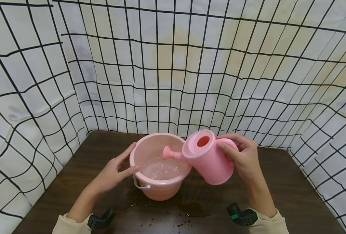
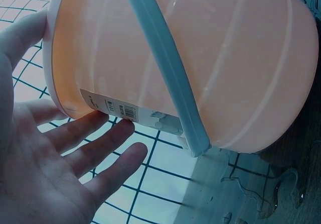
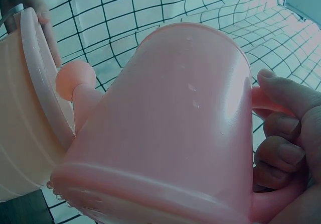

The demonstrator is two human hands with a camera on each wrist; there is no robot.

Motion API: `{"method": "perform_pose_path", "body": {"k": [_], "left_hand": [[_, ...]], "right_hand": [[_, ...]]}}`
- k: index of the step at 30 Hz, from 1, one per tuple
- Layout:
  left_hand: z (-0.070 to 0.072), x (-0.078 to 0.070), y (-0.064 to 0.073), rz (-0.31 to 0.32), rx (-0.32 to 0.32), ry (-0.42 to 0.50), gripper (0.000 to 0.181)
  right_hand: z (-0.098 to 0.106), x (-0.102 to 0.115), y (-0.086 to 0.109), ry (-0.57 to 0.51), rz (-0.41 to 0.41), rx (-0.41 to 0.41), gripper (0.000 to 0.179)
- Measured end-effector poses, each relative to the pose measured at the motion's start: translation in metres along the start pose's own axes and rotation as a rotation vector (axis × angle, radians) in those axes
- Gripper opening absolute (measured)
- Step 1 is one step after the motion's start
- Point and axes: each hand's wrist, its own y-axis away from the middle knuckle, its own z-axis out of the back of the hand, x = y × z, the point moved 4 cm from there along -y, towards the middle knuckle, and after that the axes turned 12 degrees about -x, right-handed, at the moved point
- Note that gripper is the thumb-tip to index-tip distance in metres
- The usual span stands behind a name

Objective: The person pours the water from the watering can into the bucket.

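My right hand (image 1: pixel 246 156) grips the handle of a pink watering can (image 1: pixel 209 159), its fingers curled round the handle in the right wrist view. The can is tilted to the left, its spout rose (image 1: pixel 167 153) over the inside of a pale pink bucket (image 1: pixel 161 182). Rippled, bubbly water (image 1: pixel 161 169) lies in the bucket. My left hand (image 1: pixel 113 172) steadies the bucket from the left, thumb at the rim and fingers spread fairly straight along its side. The bucket's grey-blue handle (image 2: pixel 168 63) hangs down. Drops cling to the can's base (image 3: pixel 125 204).
The bucket stands on a dark wooden table (image 1: pixel 82 162). Spilled water (image 1: pixel 194 209) and scattered drops lie on the table in front of it. White sheeting with a black grid (image 1: pixel 173 71) rises at the back and both sides.
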Motion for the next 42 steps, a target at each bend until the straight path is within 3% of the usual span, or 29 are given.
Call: {"method": "perform_pose_path", "body": {"k": [29,42], "left_hand": [[-0.0005,0.0021,0.0003,-0.013,-0.007,-0.004,0.07],[-0.0002,0.0016,-0.0005,0.017,-0.01,-0.036,0.071]], "right_hand": [[-0.0012,-0.0002,-0.0003,-0.007,-0.013,0.012,0.02],[-0.0013,0.0011,-0.0017,0.006,-0.015,0.015,0.02]]}}
